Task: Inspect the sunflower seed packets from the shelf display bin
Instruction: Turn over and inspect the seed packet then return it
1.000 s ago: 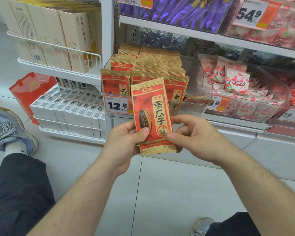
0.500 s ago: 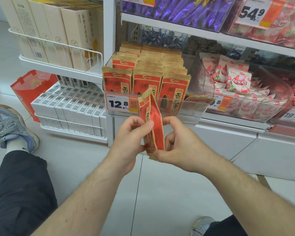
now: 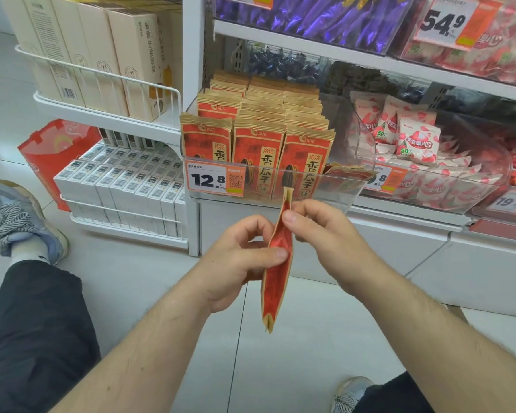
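While both hands hold it below the front of the bin [image 3: 334, 186], one red packet [image 3: 276, 263] hangs edge-on to the camera. Left hand [image 3: 236, 260] pinches its middle between thumb and fingers, and right hand [image 3: 319, 234] pinches nearer the top (fingers curled). More packets [image 3: 259, 150] stand upright in rows inside the clear bin, behind a price tag [image 3: 213, 178].

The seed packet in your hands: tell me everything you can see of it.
The seed packet is a red pouch with tan paper-look edges, turned edge-on so its print is hidden. It hangs roughly upright in front of the clear display bin, apart from it. The left hand pinches its middle; the right hand pinches nearer the top. It looks sealed.
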Demonstrator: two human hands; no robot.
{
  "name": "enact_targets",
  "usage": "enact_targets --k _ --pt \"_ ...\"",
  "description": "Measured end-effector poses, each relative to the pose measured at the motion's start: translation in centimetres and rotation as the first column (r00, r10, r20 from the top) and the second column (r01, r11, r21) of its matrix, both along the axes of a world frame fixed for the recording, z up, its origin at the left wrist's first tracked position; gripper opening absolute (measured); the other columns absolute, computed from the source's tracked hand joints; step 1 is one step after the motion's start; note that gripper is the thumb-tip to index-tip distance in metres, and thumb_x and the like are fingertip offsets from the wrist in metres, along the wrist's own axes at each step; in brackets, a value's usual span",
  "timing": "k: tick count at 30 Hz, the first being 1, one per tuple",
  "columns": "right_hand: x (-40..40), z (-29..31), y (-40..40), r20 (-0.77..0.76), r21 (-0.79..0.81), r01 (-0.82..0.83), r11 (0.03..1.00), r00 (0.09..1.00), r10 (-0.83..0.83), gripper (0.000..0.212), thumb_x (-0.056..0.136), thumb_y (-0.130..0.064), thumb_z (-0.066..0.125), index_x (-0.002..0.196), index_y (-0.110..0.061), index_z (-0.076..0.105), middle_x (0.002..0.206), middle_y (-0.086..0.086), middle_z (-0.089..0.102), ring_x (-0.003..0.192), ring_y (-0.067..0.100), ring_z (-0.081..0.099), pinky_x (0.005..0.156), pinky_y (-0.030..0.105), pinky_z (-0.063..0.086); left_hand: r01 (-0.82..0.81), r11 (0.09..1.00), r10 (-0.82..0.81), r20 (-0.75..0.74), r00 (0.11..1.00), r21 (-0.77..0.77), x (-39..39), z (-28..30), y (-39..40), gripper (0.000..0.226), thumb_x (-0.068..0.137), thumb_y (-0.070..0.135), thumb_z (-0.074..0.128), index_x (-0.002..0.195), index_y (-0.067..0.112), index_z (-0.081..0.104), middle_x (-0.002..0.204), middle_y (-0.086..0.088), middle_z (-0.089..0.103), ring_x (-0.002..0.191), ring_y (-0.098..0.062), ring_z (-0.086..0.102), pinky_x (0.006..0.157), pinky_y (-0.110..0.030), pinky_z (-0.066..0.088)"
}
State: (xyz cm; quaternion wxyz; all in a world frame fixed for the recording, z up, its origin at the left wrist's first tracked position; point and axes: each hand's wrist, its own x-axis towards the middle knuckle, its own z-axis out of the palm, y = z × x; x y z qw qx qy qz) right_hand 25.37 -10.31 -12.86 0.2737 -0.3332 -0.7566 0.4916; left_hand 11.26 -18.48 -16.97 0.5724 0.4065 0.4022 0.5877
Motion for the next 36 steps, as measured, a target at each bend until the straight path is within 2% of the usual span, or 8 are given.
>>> enact_targets --k 2,5,9,16,20,24,32,36 --pt "0.0 0.2 -0.1 -0.025 -0.056 -0.03 0.998 0.999 0.029 0.036 0.067 -0.061 0.063 0.068 -0.024 0.064 0.081 0.008 0.058 0.079 0.017 0.054 0.082 0.043 0.047 0.006 1.0 -0.006 0.005 1.0 0.0 0.0 0.0 0.0 0.038 0.06 0.025 0.077 0.081 0.01 0.05 0.076 -0.016 0.058 0.059 -0.028 0.056 0.057 -0.035 0.048" --pt "0.1 -0.1 0.1 -0.048 -0.071 -0.041 0.997 0.998 0.038 0.048 0.068 -0.06 0.063 0.074 -0.012 0.066 0.081 0.008 0.06 0.079 0.014 0.055 0.078 0.03 0.046 -0.041 0.998 0.043 0.039 0.998 -0.045 0.2 0.3 -0.1 0.045 0.062 0.035 0.076 0.088 0.008 0.052 0.084 -0.019 0.054 0.066 -0.028 0.056 0.062 -0.037 0.047" --pt "-0.1 -0.3 0.0 -0.032 -0.076 -0.045 0.996 0.999 0.043 0.025 0.08 -0.044 0.063 0.064 -0.024 0.066 0.076 0.002 0.062 0.075 0.01 0.055 0.075 0.023 0.046 -0.085 0.993 0.092 0.087 0.992 -0.084 0.5 0.9 0.1 0.035 0.074 0.033 0.066 0.099 0.012 0.054 0.075 -0.011 0.053 0.066 -0.022 0.054 0.057 -0.031 0.047" --pt "-0.1 -0.1 0.1 -0.008 -0.07 -0.046 0.996 0.999 0.045 0.027 0.087 -0.035 0.063 0.062 -0.026 0.064 0.07 -0.008 0.062 0.069 0.003 0.055 0.07 0.014 0.044 -0.093 0.992 0.104 0.144 0.984 -0.082 0.7 1.1 0.2 0.017 0.077 0.03 0.066 0.085 0.018 0.057 0.071 -0.003 0.057 0.066 -0.018 0.054 0.056 -0.03 0.046" --pt "0.1 0.1 0.3 0.006 -0.061 -0.05 0.997 0.999 0.05 0.022 0.08 -0.037 0.066 0.067 -0.02 0.061 0.069 -0.003 0.057 0.069 0.007 0.052 0.072 0.022 0.044 -0.106 0.991 0.117 0.149 0.982 -0.078 0.8 1.3 0.2 0.016 0.076 0.03 0.059 0.084 0.018 0.055 0.066 0.0 0.06 0.065 -0.017 0.053 0.058 -0.031 0.044" --pt "0.3 0.1 0.5 0.012 -0.05 -0.104 0.993 0.994 0.105 0.035 0.066 -0.045 0.072 0.073 -0.011 0.063 0.088 0.027 0.064 0.082 0.038 0.06 0.092 0.055 0.051 -0.125 0.989 0.136 0.137 0.981 -0.083 0.6 1.1 0.3 0.017 0.077 0.026 0.068 0.084 0.015 0.057 0.07 -0.008 0.058 0.068 -0.028 0.053 0.064 -0.042 0.044" --pt "0.9 0.2 0.6 0.06 -0.06 -0.165 0.985 0.984 0.168 0.032 0.065 -0.02 0.077 0.09 -0.005 0.061 0.094 0.003 0.072 0.099 0.024 0.068 0.095 0.055 0.052 -0.158 0.984 0.167 0.125 0.978 -0.076 0.6 1.5 0.3 0.023 0.078 0.028 0.065 0.095 0.016 0.056 0.074 -0.007 0.06 0.068 -0.031 0.053 0.07 -0.057 0.042" --pt "0.9 0.2 0.1 0.156 -0.044 -0.178 0.983 0.971 0.182 0.051 0.057 -0.032 0.08 0.097 -0.011 0.057 0.104 -0.003 0.07 0.108 0.017 0.066 0.095 0.056 0.05 -0.201 0.976 0.21 0.118 0.971 -0.082 0.4 2.0 0.3 0.023 0.081 0.03 0.061 0.097 0.015 0.056 0.075 -0.008 0.059 0.069 -0.026 0.056 0.066 -0.049 0.047"
